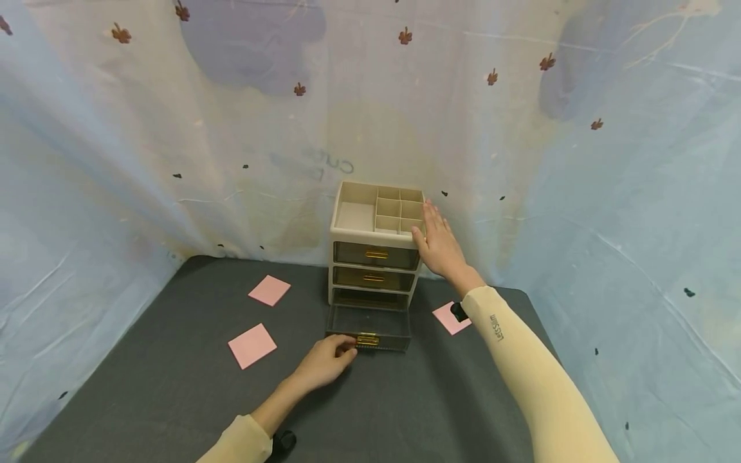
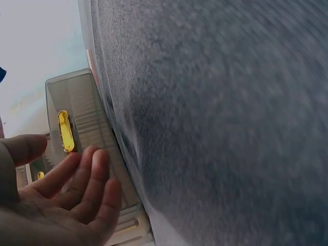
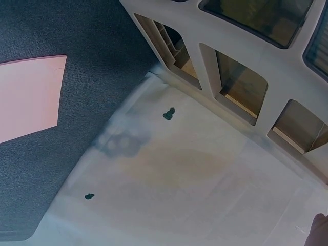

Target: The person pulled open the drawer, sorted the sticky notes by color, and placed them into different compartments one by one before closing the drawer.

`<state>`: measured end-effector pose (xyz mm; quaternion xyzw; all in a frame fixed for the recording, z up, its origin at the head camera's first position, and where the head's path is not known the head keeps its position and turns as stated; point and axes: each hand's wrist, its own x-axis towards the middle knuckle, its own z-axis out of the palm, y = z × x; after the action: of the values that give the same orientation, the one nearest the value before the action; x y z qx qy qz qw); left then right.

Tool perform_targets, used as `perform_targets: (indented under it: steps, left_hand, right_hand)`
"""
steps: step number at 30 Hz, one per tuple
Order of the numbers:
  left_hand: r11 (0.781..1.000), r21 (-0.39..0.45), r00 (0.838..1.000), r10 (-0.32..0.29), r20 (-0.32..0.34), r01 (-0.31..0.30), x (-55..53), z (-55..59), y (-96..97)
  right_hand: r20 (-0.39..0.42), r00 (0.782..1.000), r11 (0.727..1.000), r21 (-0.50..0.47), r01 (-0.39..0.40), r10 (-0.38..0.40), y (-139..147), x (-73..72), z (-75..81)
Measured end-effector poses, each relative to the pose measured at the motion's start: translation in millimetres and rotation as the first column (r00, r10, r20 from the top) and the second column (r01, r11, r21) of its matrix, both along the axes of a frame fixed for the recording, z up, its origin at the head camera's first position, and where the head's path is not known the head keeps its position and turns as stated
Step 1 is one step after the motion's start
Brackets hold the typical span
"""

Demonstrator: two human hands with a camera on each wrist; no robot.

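Observation:
A cream desktop organizer [image 1: 373,236] with a compartmented top and three smoky see-through drawers stands at the back of the table. Its bottom drawer [image 1: 395,343] is pulled out; the upper two are closed. My left hand [image 1: 324,363] is at the left of that drawer's gold handle [image 1: 367,339]. In the left wrist view, the thumb is apart from the loosely bent fingers [image 2: 97,177], and nothing is pinched between them. Whether the fingertips touch the drawer front I cannot tell. My right hand [image 1: 441,247] rests with straight fingers against the organizer's upper right side.
Two pink square sheets [image 1: 269,290] lie on the dark tabletop [image 1: 173,360] left of the organizer. Another pink sheet [image 1: 448,319] lies to its right, partly behind the right wrist. A patterned cloth [image 1: 370,128] hangs behind and along both sides.

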<state>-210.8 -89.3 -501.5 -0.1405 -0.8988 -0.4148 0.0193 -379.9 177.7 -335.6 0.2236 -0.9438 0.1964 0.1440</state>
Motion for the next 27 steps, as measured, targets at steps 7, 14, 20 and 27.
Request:
perform_targets:
  steps: [7, 14, 20, 27]
  left_hand:
    - [0.999, -0.027, 0.995, -0.02, -0.094, 0.018, 2.9, 6.2, -8.9]
    - [0.995, -0.103, 0.972, -0.029, -0.232, 0.005, 4.6, 20.2, -21.0]
    - [0.987, -0.158, 0.955, -0.012, -0.297, -0.036, 0.9, 34.5, -37.8]
    - [0.948, -0.286, 0.901, 0.004, -0.435, -0.142, -9.8, 37.6, -65.8]
  right_hand:
    - [0.002, 1.0, 1.0, -0.007, -0.001, 0.001, 1, -0.2, -1.9]
    - [-0.004, 1.0, 1.0, -0.009, -0.003, 0.003, 0, -1.9, -2.2]
    - [-0.007, 1.0, 1.0, -0.008, -0.001, 0.001, 1, -3.1, -3.0]
    - [-0.007, 1.0, 1.0, -0.008, -0.002, 0.002, 0, -2.3, -2.1]
